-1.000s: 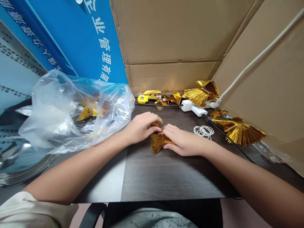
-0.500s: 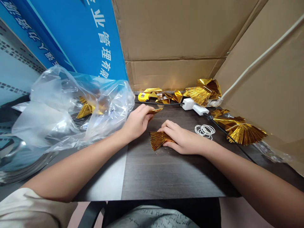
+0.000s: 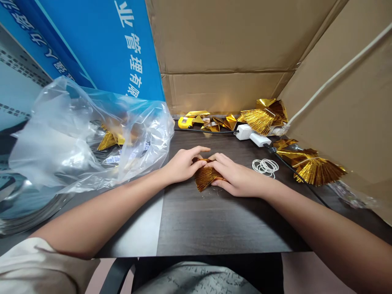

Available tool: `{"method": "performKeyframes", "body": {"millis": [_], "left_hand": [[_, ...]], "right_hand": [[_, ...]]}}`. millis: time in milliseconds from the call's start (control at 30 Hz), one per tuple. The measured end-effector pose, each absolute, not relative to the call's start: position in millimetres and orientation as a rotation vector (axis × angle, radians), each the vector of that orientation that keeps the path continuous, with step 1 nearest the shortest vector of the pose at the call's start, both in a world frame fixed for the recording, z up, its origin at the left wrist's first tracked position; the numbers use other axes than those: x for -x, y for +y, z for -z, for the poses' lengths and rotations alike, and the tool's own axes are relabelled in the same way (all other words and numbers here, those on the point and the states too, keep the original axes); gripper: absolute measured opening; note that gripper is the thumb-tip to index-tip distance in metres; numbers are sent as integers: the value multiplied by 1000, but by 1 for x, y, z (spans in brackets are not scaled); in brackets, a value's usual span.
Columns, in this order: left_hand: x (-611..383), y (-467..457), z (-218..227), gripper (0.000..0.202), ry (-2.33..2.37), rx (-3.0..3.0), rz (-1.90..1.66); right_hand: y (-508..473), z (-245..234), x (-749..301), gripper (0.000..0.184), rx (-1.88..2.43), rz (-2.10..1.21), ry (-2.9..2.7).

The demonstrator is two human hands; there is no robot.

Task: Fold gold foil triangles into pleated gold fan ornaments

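Note:
A thick, fanned bundle of folded gold foil paper [image 3: 205, 176] rests on the dark table in front of me. My right hand [image 3: 231, 174] is closed around its right end, thumb low and fingers over the top. At the bundle's upper left edge, my left hand [image 3: 185, 164] pinches with its thumb against the foil, its index finger reaching out above. The fingertips of both hands nearly meet there, and part of the foil is hidden beneath them. To the right of my right hand lies a loose heap of white rubber bands [image 3: 265, 166].
A clear plastic bag [image 3: 73, 163] with gold foil inside spreads over the left side. Along the back sit a yellow tape measure [image 3: 185, 122], foil pieces [image 3: 225, 121] and white plug adapters [image 3: 259, 139] on a black cable. More foil fans [image 3: 318, 169] lie at right, beside cardboard walls [image 3: 226, 41].
My left hand has come down and toward me, bringing a thin gold foil piece to the bundle's upper edge. My right hand keeps its hold on the bundle.

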State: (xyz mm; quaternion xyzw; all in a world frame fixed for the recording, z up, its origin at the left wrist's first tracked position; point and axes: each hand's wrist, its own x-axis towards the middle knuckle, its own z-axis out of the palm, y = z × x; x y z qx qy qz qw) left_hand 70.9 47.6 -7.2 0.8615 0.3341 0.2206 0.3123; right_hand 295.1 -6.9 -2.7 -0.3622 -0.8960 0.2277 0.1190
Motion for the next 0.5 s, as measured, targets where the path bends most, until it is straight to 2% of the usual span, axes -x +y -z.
{"method": "performKeyframes", "body": {"millis": [333, 500], "left_hand": [[-62, 58, 6, 7, 847, -2132, -613], [-69, 53, 7, 8, 859, -2090, -633]], "right_hand": [[1, 2, -303, 34, 1072, -715, -2610], [2, 3, -301, 32, 1066, -666, -2645]]}}
